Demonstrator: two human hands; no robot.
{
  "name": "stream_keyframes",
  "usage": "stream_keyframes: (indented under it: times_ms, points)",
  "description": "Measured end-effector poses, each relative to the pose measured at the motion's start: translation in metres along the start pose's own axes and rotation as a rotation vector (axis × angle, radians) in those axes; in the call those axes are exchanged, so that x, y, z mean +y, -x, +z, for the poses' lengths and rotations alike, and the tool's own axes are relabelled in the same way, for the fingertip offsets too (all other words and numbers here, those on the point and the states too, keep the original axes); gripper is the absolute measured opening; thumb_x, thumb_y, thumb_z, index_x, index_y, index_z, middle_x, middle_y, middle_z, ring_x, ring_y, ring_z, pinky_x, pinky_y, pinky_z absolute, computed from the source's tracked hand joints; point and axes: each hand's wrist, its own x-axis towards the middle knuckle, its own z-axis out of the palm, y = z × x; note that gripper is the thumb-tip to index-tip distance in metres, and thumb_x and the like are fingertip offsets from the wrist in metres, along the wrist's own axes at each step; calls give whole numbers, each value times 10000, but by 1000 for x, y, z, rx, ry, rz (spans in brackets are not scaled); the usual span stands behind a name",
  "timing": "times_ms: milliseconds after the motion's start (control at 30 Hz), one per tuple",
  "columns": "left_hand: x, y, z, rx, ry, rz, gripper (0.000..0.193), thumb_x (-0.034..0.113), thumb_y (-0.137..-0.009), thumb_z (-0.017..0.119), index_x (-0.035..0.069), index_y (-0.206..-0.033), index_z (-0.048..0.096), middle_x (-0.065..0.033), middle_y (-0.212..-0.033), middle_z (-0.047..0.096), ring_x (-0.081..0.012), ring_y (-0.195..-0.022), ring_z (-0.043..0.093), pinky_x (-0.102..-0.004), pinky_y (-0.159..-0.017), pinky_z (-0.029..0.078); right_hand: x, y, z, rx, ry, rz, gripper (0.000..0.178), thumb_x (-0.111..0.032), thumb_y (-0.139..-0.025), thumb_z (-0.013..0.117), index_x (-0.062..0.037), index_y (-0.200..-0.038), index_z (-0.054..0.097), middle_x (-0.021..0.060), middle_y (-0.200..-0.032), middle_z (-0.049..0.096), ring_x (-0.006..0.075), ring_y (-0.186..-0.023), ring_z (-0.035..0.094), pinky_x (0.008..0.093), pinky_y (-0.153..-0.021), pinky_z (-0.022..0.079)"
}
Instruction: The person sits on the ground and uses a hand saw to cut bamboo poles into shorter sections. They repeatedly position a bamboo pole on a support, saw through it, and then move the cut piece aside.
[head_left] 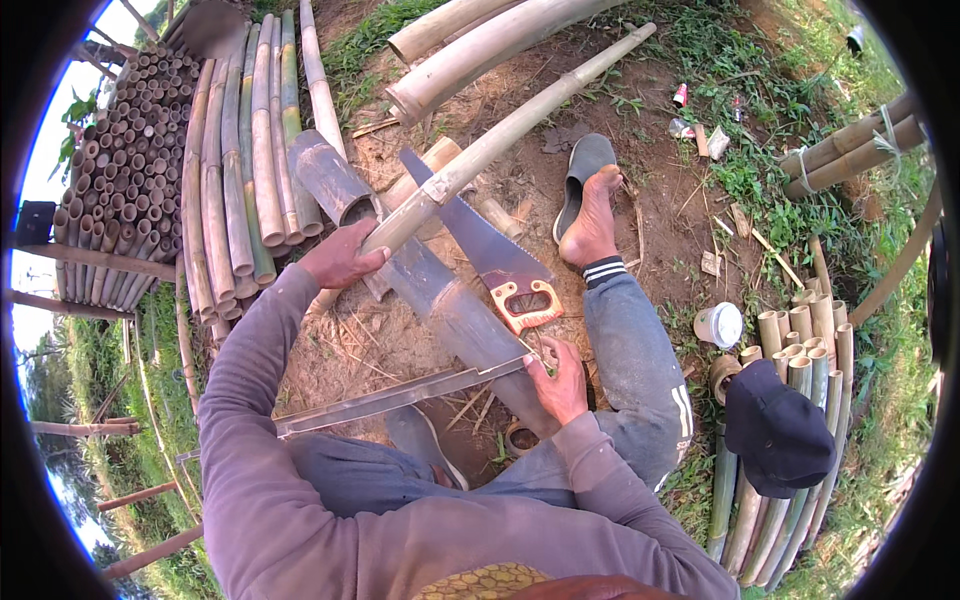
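My left hand (342, 256) is closed around the near end of a long pale bamboo pole (500, 140), which slants away to the upper right. Under it lies a thick dark bamboo trunk (440, 300), running from upper left down toward my right knee. A handsaw (485, 240) with a wooden handle rests across the trunk, its blade passing under the pale pole. My right hand (562, 382) is closed beside the trunk, thumb and fingers at the end of a long narrow split bamboo strip (390, 395). That strip crosses above my lap to the left.
Long bamboo poles (235, 150) lie side by side at left, near a stack of cut tubes (130, 150). Thick bamboo (480, 55) lies ahead. At right are a white-lidded tub (718, 325), a bamboo bundle (800, 350) and a dark cap (780, 425). A sandal (583, 180) sits by my bare foot.
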Motion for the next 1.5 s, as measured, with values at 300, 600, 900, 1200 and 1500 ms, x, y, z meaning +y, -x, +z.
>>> stream_keyframes:
  times_ms: [300,600,900,1200,1500]
  points:
    - [-106,314,69,408,-680,-538,605,219,-869,805,103,-1376,496,-170,-1302,563,-381,-1171,637,-531,-1057,463,21,14,-2,-92,41,-28,528,-373,-950,755,37,-1275,684,257,-1266,680,394,-1219,641,457,-1063,485]
    - [-230,464,129,746,-557,-1741,745,257,-957,752,273,-1600,377,-142,-1606,437,-282,-1498,435,-667,-1187,329,8,31,9,58,406,-456,500,-358,-973,743,-6,-1314,646,232,-1283,638,413,-1224,599,501,-1061,465]
    - [-190,240,213,371,50,-474,753,535,-905,763,146,-1505,528,-163,-1509,568,-361,-1416,521,-533,-1187,381,-22,53,23,192,638,-547,517,-332,-948,752,-41,-1358,631,170,-1399,599,381,-1310,554,524,-1115,416]
    - [-141,260,272,518,69,105,523,543,-954,657,144,-1291,666,-118,-1234,686,-370,-1175,651,-499,-1016,490,-108,47,119,-236,783,-953,484,-333,-858,813,-93,-1261,691,113,-1290,643,326,-1228,594,504,-1037,432]
    - [-164,340,382,244,320,-185,370,478,-887,744,141,-1011,653,-129,-970,707,-353,-962,717,-494,-856,545,-82,58,85,-891,987,-1188,533,-271,-816,786,-102,-1302,646,94,-1209,626,295,-1112,620,483,-953,473]
